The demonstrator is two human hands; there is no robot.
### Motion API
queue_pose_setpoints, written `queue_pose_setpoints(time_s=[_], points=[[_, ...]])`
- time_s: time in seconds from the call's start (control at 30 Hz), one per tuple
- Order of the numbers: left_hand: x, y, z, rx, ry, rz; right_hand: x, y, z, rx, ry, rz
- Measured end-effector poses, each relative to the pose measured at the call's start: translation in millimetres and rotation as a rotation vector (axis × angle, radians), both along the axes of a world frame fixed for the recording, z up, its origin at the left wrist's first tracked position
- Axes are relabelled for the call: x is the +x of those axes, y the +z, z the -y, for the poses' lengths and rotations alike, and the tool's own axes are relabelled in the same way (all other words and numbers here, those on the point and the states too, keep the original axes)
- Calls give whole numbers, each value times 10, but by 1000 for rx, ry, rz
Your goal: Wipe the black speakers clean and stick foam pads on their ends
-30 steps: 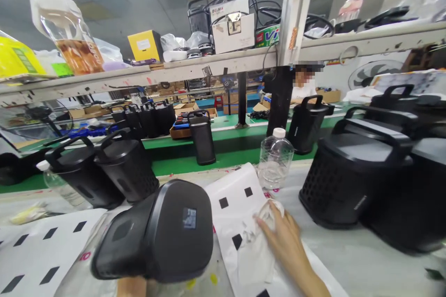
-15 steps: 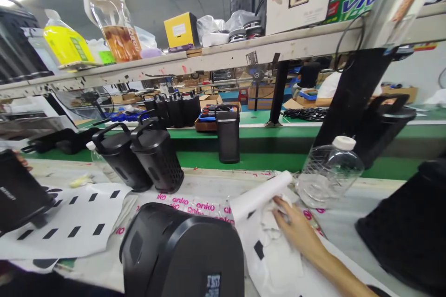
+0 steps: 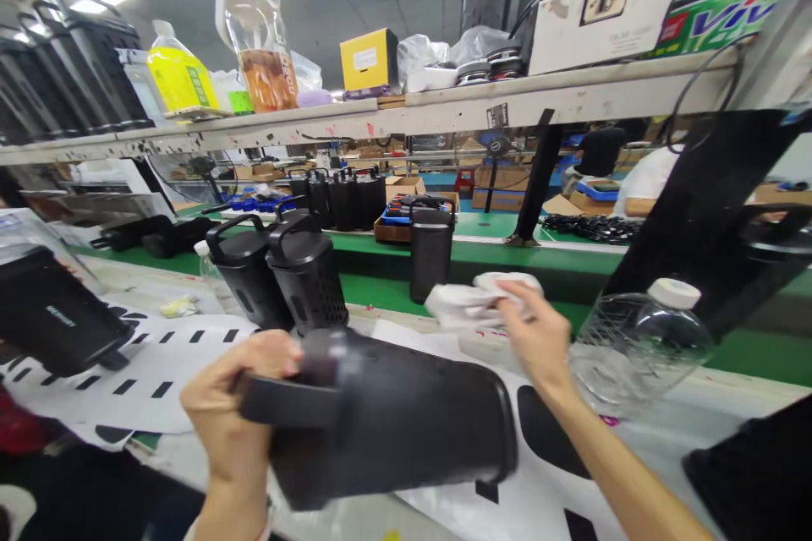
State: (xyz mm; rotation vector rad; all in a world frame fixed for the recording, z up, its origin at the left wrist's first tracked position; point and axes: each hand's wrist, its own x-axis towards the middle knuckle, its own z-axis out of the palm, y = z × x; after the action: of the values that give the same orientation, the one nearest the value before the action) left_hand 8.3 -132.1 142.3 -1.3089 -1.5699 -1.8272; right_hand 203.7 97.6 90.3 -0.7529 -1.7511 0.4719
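Note:
A black speaker-like device [image 3: 406, 414] lies on its side in the air above the bench, blurred by motion. My left hand [image 3: 244, 406] is wrapped round its black carrying handle, at the device's left end. To the upper right of the device, my right hand [image 3: 533, 330] pinches a crumpled white cloth [image 3: 466, 304], which is held up off the bench. Beneath the device spreads a white sheet with black patches [image 3: 551, 431].
Two black handled devices [image 3: 308, 279] stand behind my left hand. A clear bottle [image 3: 640, 347] is to the right of my right hand. At far left is another black device [image 3: 57, 313]. A shelf [image 3: 444, 110] with bottles and boxes crosses above.
The device has been lifted and turned on its side, with my left hand now in view on its handle. My right hand has risen from the sheet with the white cloth.

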Motion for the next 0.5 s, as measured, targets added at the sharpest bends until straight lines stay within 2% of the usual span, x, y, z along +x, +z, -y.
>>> queue_pose_setpoints(time_s=[0.07,0.1,0.17,0.23,0.27,0.3,0.37,0.4,0.5], points=[[236,207,-184,39,-61,-137,371,32,282,-41,-99,-31],[367,318,-286,-44,-100,-222,515,-1,465,-50,-80,-10],[601,524,-467,-112,-189,-282,662,-126,813,-65,229,98],[743,645,-580,-247,-412,-283,651,-249,1017,-174,327,92],[774,649,-612,-316,-563,-255,620,-288,1045,-234,354,66],[782,606,-634,-361,-709,-207,591,-306,1029,-286,360,28],[760,386,-677,-374,-937,-34,570,-301,921,-350,384,-24],[745,227,-707,-328,-951,54,579,-290,857,-369,402,-32],[752,-262,-836,-440,-1015,379,620,-294,733,-399,459,-61]])
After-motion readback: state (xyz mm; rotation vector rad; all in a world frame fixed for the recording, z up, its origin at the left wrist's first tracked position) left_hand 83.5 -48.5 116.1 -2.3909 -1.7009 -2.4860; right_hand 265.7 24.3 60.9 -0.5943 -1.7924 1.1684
